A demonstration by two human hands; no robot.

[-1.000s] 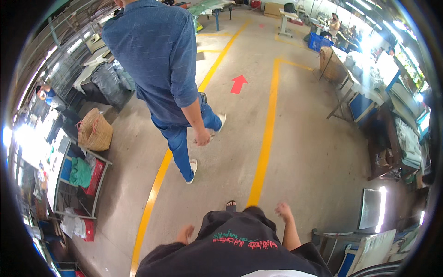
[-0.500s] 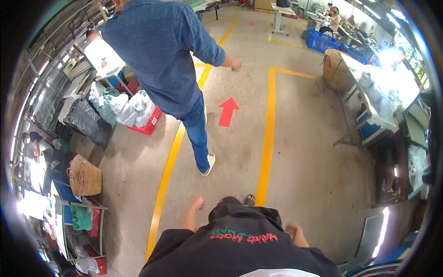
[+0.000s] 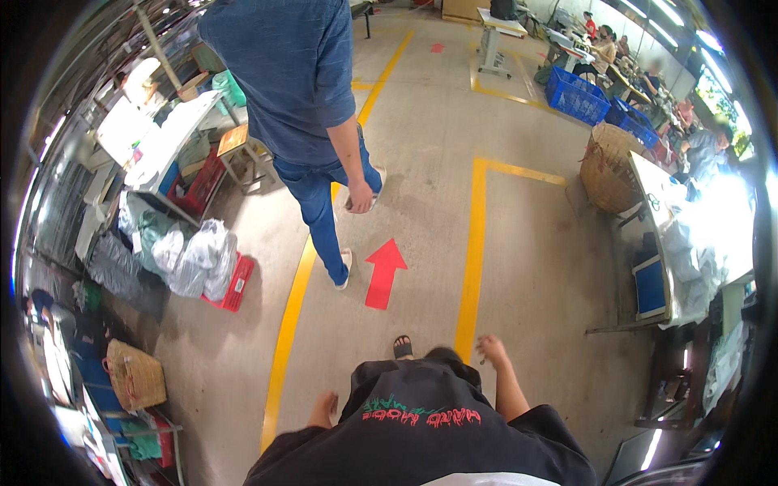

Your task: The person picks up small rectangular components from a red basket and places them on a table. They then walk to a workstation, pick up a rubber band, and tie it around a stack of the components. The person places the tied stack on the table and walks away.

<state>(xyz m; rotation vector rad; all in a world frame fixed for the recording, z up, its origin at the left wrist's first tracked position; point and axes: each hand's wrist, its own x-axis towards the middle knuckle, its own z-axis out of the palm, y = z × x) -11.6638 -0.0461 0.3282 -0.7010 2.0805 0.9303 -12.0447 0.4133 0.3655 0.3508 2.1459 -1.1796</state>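
My left hand [image 3: 326, 404] hangs low beside my dark shirt [image 3: 421, 405], over the walkway floor. It touches nothing I can see, and its fingers are too small and turned away to read. My right hand [image 3: 491, 350] is swung forward near the right yellow floor line [image 3: 472, 259]. Its fingers are loosely bent and apart, with nothing in them. One of my sandalled feet [image 3: 403, 347] shows ahead of the shirt. A red arrow [image 3: 382, 275] on the concrete points away from me.
A person in a blue shirt [image 3: 284, 73] walks ahead, left of the arrow. Bagged goods [image 3: 194, 255] and a red crate [image 3: 237, 283] stand left, a wicker basket [image 3: 136, 374] nearer. Right are a tall basket [image 3: 608, 166], blue crates [image 3: 577, 95] and a loaded table [image 3: 652, 219].
I have moved forward; the arrow and side tables are nearer. My right hand has swung forward, my left hand back. The person ahead has taken a step and lowered the right arm.
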